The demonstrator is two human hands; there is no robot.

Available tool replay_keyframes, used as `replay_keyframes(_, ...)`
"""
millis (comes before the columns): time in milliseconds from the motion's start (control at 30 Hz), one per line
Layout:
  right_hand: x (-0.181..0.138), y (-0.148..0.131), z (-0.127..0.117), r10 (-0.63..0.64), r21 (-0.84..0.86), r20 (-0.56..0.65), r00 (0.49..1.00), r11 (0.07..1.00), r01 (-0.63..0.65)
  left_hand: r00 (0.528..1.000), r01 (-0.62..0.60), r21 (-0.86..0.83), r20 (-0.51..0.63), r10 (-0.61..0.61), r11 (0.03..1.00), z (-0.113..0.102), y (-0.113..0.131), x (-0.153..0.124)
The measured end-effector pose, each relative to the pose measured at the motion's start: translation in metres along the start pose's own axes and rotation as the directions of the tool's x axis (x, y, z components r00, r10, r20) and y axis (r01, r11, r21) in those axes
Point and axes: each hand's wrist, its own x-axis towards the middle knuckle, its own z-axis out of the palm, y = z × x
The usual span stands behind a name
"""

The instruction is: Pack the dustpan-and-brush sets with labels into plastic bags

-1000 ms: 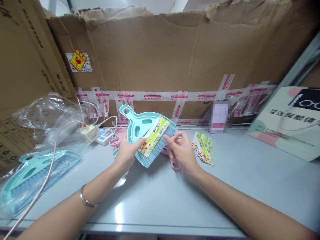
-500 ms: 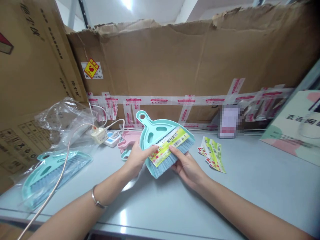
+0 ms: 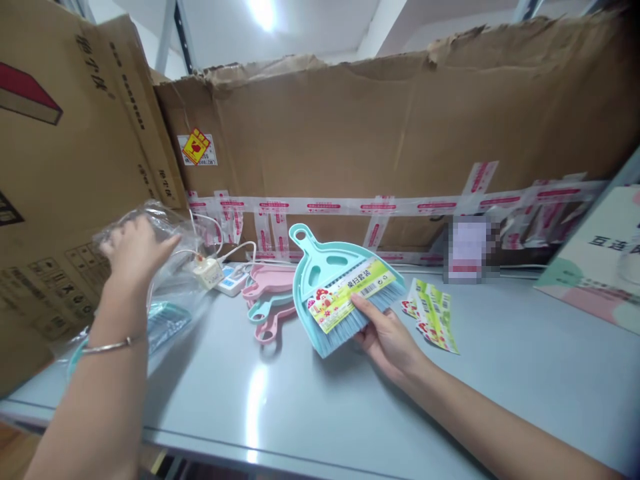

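My right hand (image 3: 390,337) holds a mint-green dustpan (image 3: 325,267) by its lower right side, above the table. Within the pan lies a small brush with blue-grey bristles (image 3: 345,327). A yellow-green printed label card (image 3: 350,297) sits across the brush, with my right thumb pressing its lower edge. My left hand (image 3: 135,247) is over a heap of clear plastic bags (image 3: 160,213) at the left, thumb and fingers apart; whether it touches the plastic is hard to tell. Under my left forearm a bagged mint dustpan and brush set (image 3: 170,323) is partly hidden.
Pink and mint dustpans (image 3: 270,283) lie stacked behind the held one. More label cards (image 3: 435,317) lie to its right. A white power strip (image 3: 233,280) with a plug and cables sits at the back left. Cardboard boxes (image 3: 320,133) wall the rear; a printed board (image 3: 595,260) leans at right.
My left hand has let go of the dustpan and moved left to the plastic bags. My right hand still holds the dustpan. The view has shifted slightly left.
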Motion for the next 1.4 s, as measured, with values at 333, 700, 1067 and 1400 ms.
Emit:
replay_keyframes(333, -0.001, -0.018, 0.001, -0.086, 0.032, -0.05, 0.995, 0.996, 0.088, 0.63, -0.747, -0.065, -0.386, 0.674, 0.662, 0.0, 0.008, -0.045)
replay_keyframes(700, 0.005, -0.037, -0.009, -0.189, 0.079, -0.103, 0.977, 0.977, 0.197, 0.502, -0.664, -0.515, 0.23, 0.834, 0.542, 0.032, 0.039, -0.121)
replay_keyframes(1067, -0.002, -0.029, -0.016, -0.14, -0.058, -0.066, 0.988, 0.989, 0.136, 0.582, -0.745, -0.079, 0.41, 0.703, 0.663, 0.051, 0.079, -0.11)
replay_keyframes(1400, -0.018, -0.018, -0.015, 0.097, -0.103, -0.04, 0.994, 0.99, -0.101, 0.73, -0.683, -0.169, -0.171, 0.662, 0.71, 0.06, 0.064, -0.113)
